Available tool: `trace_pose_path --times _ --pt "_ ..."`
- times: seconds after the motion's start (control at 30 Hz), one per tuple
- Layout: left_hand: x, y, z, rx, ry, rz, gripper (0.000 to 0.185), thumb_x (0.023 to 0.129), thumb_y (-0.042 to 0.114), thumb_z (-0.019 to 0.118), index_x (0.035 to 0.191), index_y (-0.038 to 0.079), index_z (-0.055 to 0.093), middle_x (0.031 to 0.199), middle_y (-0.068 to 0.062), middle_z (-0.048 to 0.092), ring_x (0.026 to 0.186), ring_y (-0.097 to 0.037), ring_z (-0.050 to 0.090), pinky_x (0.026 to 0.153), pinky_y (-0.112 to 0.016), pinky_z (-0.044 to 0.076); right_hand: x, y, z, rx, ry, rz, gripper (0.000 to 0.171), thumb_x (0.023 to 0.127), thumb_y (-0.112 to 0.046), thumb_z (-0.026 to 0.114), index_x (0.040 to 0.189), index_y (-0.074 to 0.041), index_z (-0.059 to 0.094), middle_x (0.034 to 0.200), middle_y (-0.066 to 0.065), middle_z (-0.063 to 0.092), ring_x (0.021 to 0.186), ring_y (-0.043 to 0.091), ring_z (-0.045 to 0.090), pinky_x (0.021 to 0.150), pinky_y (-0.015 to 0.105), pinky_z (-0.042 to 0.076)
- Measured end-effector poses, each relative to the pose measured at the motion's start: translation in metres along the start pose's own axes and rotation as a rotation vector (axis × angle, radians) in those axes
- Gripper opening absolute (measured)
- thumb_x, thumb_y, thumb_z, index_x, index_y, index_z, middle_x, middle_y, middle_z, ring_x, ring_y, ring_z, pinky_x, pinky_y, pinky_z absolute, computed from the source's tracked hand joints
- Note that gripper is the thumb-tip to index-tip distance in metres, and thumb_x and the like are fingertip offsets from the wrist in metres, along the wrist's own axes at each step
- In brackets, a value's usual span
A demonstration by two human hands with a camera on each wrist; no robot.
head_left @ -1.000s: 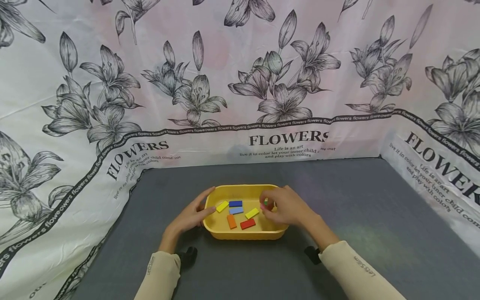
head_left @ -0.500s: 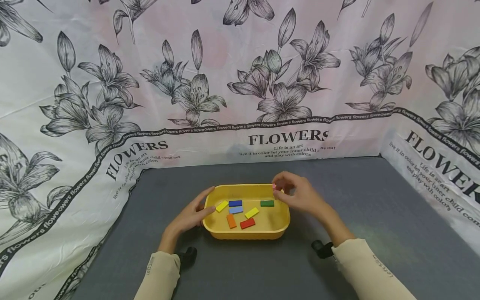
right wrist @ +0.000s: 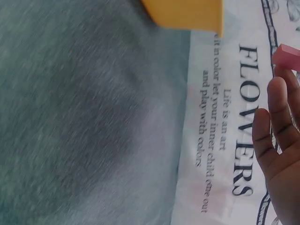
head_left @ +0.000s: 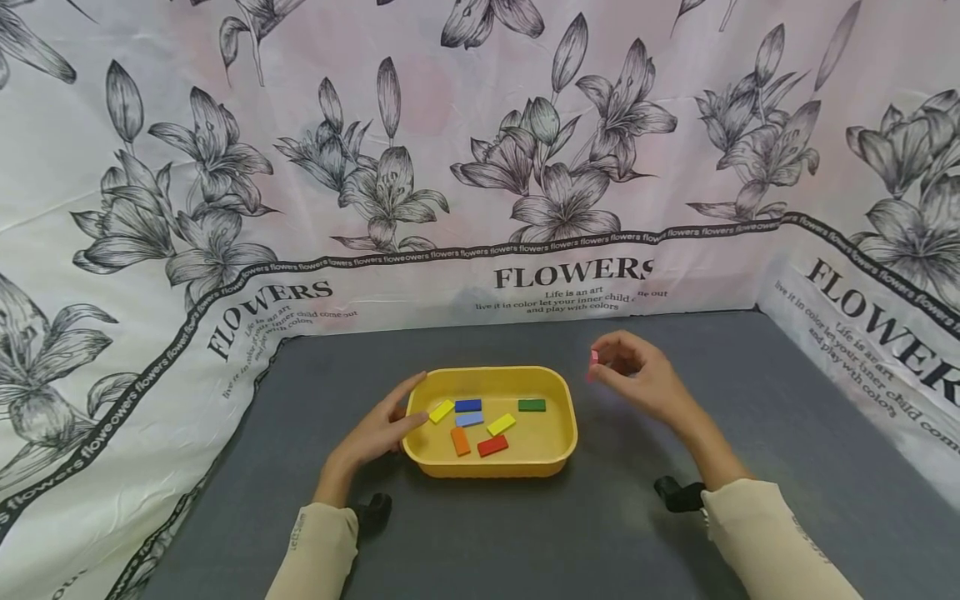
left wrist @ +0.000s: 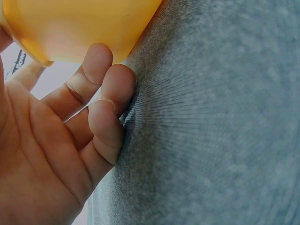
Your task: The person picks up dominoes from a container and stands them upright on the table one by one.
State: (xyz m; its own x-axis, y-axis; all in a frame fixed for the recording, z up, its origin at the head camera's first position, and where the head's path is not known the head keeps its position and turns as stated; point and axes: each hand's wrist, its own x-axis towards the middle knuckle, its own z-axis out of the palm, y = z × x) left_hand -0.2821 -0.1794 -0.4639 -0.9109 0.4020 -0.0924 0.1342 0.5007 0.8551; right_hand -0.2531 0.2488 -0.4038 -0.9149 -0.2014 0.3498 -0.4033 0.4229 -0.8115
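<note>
A yellow plastic tray (head_left: 495,469) stands on the dark table, with several flat rectangular blocks lying apart inside. My left hand (head_left: 375,435) holds the tray's left end, thumb over the rim and fingers outside. In the left wrist view, fingertips (left wrist: 97,63) lie by the tray's outer wall (left wrist: 70,28). To the right of the tray, my right hand (head_left: 639,377) pinches a pink block (head_left: 593,360) between thumb and fingers, above the table. The right wrist view shows the pink block (right wrist: 288,57) at its right edge; the thumb is out of sight there.
Inside the tray are a green block (head_left: 532,405), a red block (head_left: 492,446), an orange block (head_left: 461,441), a dark blue block (head_left: 468,405), a light blue block (head_left: 469,419) and two yellow ones. A flower-printed cloth (head_left: 420,292) borders the table (head_left: 525,542) behind and at the sides.
My right hand has lifted the pink block from the tray and carried it right past the rim, uncovering the green block. The left hand stays at the tray's left end.
</note>
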Motion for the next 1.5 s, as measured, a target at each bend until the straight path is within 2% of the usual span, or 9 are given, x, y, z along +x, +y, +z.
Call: trace_pose_path --times 0.2,0.4,0.6,0.87,1.13,1.5 --pt "0.001 -0.001 0.000 -0.006 0.004 -0.013 0.071 0.104 0.029 0.060 0.162 0.036 0.021 0.080 -0.014 0.059 0.059 -0.022 0.050 0.056 -0.033 0.046 -0.006 0.015 -0.007 -0.002 -0.013 0.025 0.023 0.096 -0.015 0.071 0.117 -0.009 0.063 0.102 0.016 0.074 0.081 0.012 0.069 0.071 0.025 0.053" --pt "0.000 0.000 0.000 0.001 0.006 -0.007 0.070 0.103 0.031 0.061 0.162 0.037 0.023 0.081 -0.015 0.059 0.059 -0.022 0.050 0.057 -0.033 0.046 -0.013 0.030 -0.009 -0.036 -0.041 0.062 0.026 0.095 -0.014 0.073 0.115 -0.002 0.064 0.101 0.016 0.073 0.080 0.026 0.069 0.068 0.026 0.053" --pt "0.000 0.001 -0.001 -0.005 0.002 0.002 0.071 0.103 0.030 0.060 0.163 0.034 0.022 0.082 -0.016 0.059 0.059 -0.023 0.051 0.056 -0.034 0.046 -0.015 0.043 -0.005 -0.041 -0.144 0.073 0.024 0.092 -0.011 0.075 0.111 -0.002 0.065 0.102 0.015 0.072 0.076 0.023 0.067 0.067 0.027 0.054" --pt "-0.001 0.000 -0.001 0.006 -0.003 -0.008 0.069 0.103 0.032 0.060 0.161 0.039 0.024 0.082 -0.014 0.059 0.059 -0.022 0.050 0.057 -0.032 0.047 -0.019 0.054 0.006 -0.016 -0.281 0.079 0.023 0.092 -0.007 0.074 0.111 0.000 0.064 0.105 0.017 0.072 0.089 0.027 0.070 0.074 0.028 0.057" --pt "0.000 -0.001 -0.001 0.005 0.000 -0.023 0.068 0.103 0.035 0.060 0.160 0.042 0.024 0.077 -0.008 0.052 0.062 -0.021 0.052 0.059 -0.031 0.047 -0.021 0.059 0.010 -0.010 -0.302 0.095 0.023 0.094 -0.010 0.073 0.113 0.000 0.064 0.107 0.017 0.072 0.087 0.026 0.072 0.072 0.030 0.058" --pt "0.000 -0.001 -0.002 -0.001 -0.005 -0.023 0.070 0.104 0.031 0.059 0.162 0.037 0.021 0.074 -0.006 0.052 0.060 -0.022 0.050 0.058 -0.033 0.046 -0.022 0.057 0.011 -0.013 -0.302 0.119 0.023 0.093 -0.009 0.073 0.113 0.000 0.064 0.107 0.017 0.072 0.088 0.028 0.072 0.072 0.029 0.058"
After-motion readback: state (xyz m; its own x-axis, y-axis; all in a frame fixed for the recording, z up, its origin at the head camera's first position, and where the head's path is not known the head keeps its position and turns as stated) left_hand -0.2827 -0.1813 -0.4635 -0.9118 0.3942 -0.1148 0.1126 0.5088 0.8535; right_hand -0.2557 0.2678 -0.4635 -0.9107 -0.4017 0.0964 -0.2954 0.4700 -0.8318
